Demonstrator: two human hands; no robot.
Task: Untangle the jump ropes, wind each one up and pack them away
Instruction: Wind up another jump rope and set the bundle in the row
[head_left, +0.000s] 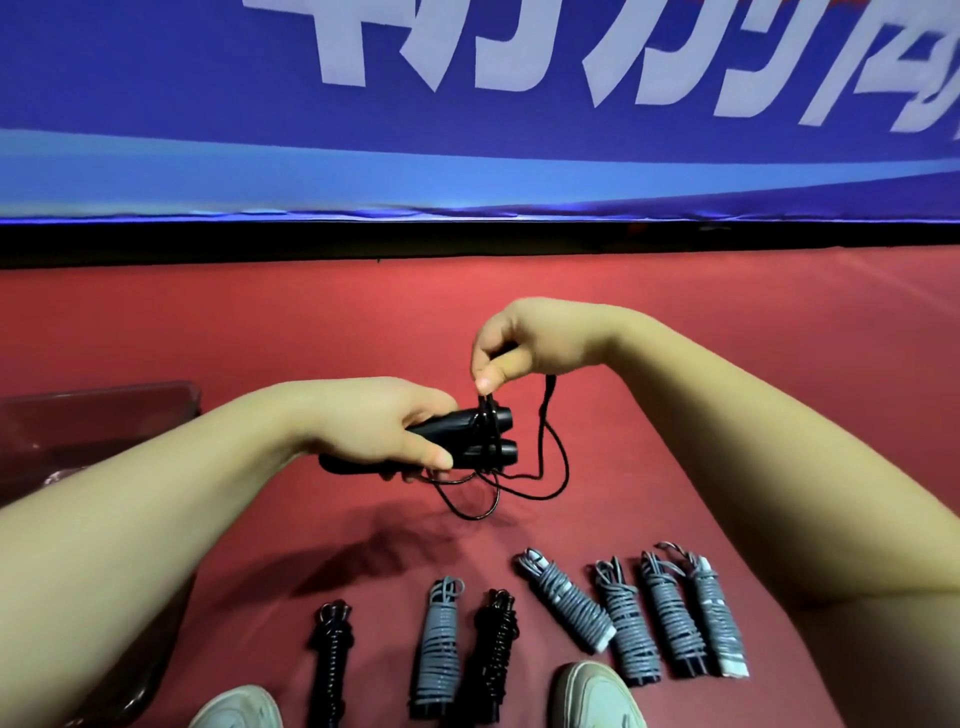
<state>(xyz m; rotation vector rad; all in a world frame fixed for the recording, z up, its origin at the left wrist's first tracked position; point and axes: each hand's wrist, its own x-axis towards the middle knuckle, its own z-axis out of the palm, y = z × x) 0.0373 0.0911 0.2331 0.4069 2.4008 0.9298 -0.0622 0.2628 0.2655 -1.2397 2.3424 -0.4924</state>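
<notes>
Jump rope handles (470, 435) sit gripped side-by-side in the left hand (387, 428), so the right hand (511, 343), pinching cord (543, 415) just above those fingers, can wind it on.

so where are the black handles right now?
Head view, centre: the black handles are gripped in the left hand; the right hand pinches cord just above.

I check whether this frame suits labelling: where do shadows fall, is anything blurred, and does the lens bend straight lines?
Head view: the left hand, right hand and black handles throw a soft shadow down-left on the red floor; the blue banner bows along its lower edge, a wide-angle effect; the black cord is sharp, with no clear motion blur.
</notes>
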